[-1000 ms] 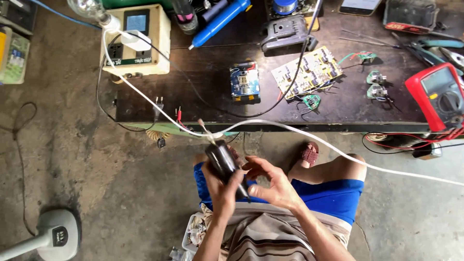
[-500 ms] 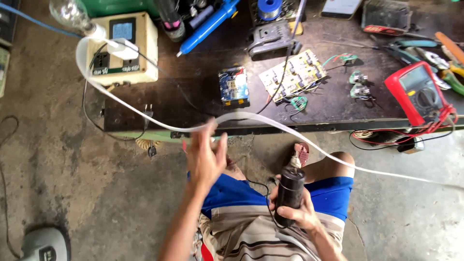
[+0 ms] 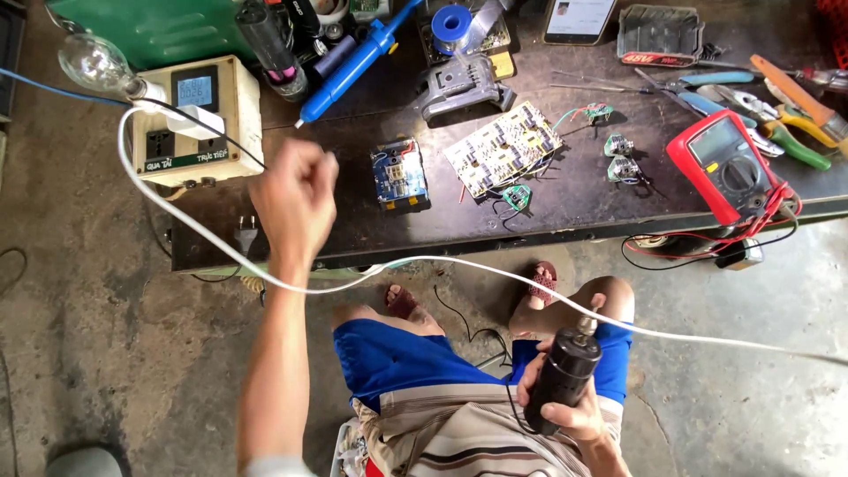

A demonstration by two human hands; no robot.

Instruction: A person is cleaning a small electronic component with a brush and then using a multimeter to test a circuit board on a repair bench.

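Observation:
My right hand grips a black cylindrical motor with a metal shaft end, held over my right knee. A thin black wire hangs from it. My left hand is stretched out over the left part of the dark workbench, fingers curled in with nothing visible in them. It hovers between a cream power box with sockets and a small display and a blue circuit module. A black plug lies just left of that hand.
A thick white cable loops from the power box across my lap to the right. On the bench lie a green circuit board, a red multimeter, pliers, a solder reel, a light bulb and a phone.
My left hand let go of the motor and reached forward over the bench, fingers closing. My right hand took the motor and moved it right, down to my right knee.

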